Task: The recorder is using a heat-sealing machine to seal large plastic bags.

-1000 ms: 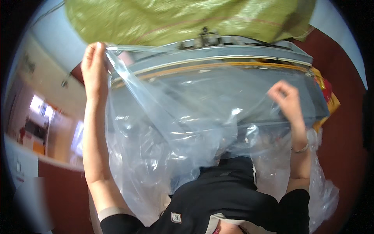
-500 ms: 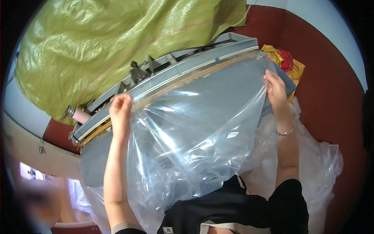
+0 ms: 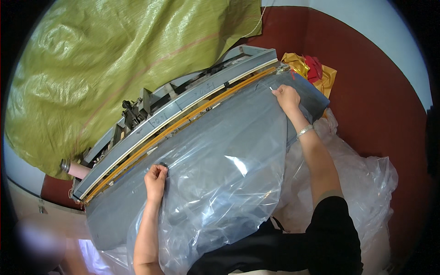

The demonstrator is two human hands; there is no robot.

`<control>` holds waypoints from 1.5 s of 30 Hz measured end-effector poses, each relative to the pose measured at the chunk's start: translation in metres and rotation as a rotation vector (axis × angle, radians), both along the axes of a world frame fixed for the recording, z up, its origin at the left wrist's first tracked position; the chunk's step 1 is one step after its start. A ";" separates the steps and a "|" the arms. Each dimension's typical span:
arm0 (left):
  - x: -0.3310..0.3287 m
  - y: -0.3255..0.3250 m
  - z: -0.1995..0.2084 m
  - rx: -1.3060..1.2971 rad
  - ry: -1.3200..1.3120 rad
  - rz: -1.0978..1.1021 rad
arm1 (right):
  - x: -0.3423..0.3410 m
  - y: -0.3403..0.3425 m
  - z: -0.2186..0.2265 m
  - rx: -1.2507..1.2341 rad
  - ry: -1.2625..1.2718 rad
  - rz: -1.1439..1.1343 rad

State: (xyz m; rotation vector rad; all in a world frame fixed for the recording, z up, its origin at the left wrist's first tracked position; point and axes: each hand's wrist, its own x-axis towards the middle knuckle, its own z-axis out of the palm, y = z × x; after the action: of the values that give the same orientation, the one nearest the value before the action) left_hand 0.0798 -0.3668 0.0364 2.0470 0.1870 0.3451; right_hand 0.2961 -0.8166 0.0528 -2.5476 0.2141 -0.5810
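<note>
Two hands pinching clear plastic bag (image 3: 220, 183) flat on the sealer's grey table (image 3: 105, 220).
My left hand (image 3: 156, 176) and right hand (image 3: 286, 97) grip its top edge beside the sealing bar (image 3: 183, 121); next, I judge, feed that edge squarely under it.

Your left hand (image 3: 156, 179): fingertips curled into bag (image 3: 220, 169) edge, pinch itself hidden. Your right hand (image 3: 286, 97): fingertips hidden the same way at bag's far corner. Bench (image 3: 114, 220) under bag seen only through film, surface detail unclear. Machine (image 3: 183, 110) behind bag: rear half buried under green sack (image 3: 105, 59); small parts near its left end too small to tell. Red-gold heap (image 3: 311, 68) right of machine partly hidden by bench end. Lower left of bag: blurred patch, unreadable. Your elbows cut by lower edge.
</note>
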 end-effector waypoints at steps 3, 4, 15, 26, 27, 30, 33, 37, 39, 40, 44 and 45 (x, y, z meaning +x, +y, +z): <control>0.000 -0.008 0.011 0.015 0.013 -0.008 | 0.016 0.000 -0.002 -0.016 -0.007 -0.034; -0.001 -0.011 0.018 -0.034 0.104 -0.039 | 0.021 0.000 -0.004 -0.053 -0.010 -0.058; -0.148 0.028 0.076 -0.442 1.045 -0.718 | 0.057 -0.013 -0.008 -0.121 0.148 -0.215; -0.415 0.320 0.048 1.128 1.600 0.044 | 0.055 0.023 -0.027 -0.471 0.108 -0.329; -0.423 0.337 0.068 1.261 1.493 0.211 | 0.055 0.021 -0.032 -0.520 0.056 -0.300; -0.407 0.364 0.145 1.541 0.921 0.814 | 0.063 0.010 -0.048 -0.578 -0.115 -0.224; -0.347 0.361 0.210 1.588 -0.120 1.345 | 0.075 -0.009 -0.055 -0.342 -0.081 -0.110; -0.263 0.341 0.171 0.808 -0.706 1.027 | 0.075 -0.059 -0.057 -0.264 0.075 -0.137; -0.245 0.336 0.096 0.944 -0.047 0.735 | 0.062 -0.094 -0.059 -0.389 -0.171 -0.092; -0.250 0.335 0.057 0.663 0.437 0.711 | 0.054 -0.110 -0.060 -0.415 -0.393 -0.060; -0.275 0.372 -0.015 0.703 0.431 0.584 | 0.038 -0.141 -0.055 -0.289 0.082 -0.293; -0.275 0.379 -0.016 0.683 0.389 0.572 | 0.035 -0.140 -0.054 -0.336 0.133 -0.346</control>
State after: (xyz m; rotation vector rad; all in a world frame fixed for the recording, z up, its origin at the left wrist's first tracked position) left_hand -0.1951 0.0125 0.0204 2.7000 1.0232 0.3860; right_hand 0.3309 -0.9570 -0.0008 -2.9015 0.6647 -0.6173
